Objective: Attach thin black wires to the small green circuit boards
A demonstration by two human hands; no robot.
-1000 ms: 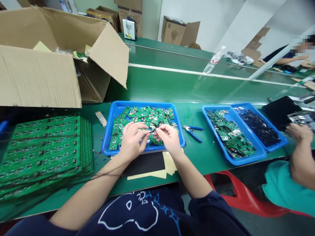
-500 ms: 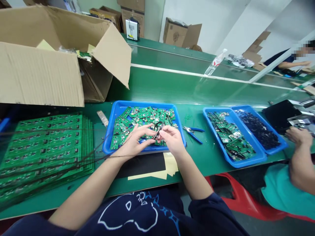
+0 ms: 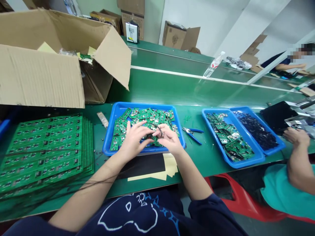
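Head view: right hand (image 3: 171,141) clamps a blurred dark strip (image 3: 160,130); I cannot make out the left hand's (image 3: 134,138) grip.

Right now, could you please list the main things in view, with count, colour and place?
Trays: three, blue, one centre, two right
Bench: one, green, under trays
Circuit boards: many, green, in two trays
Small parts: many, black, in rightmost tray
Dark strip: one, black, above centre tray
Board panels: one stack, green, left
Cutters: one pair, blue-handled, between trays
Sheets: several, yellow and black, front bench edge
Boxes: several, brown, upper left and back
Bottle: one, clear, back ledge
Device: one, white, back
Chair: one, red, lower right
Other people: two, dark and teal clothing, right
Left hand: one, bare, over centre tray
Right hand: one, bare, holding dark strip
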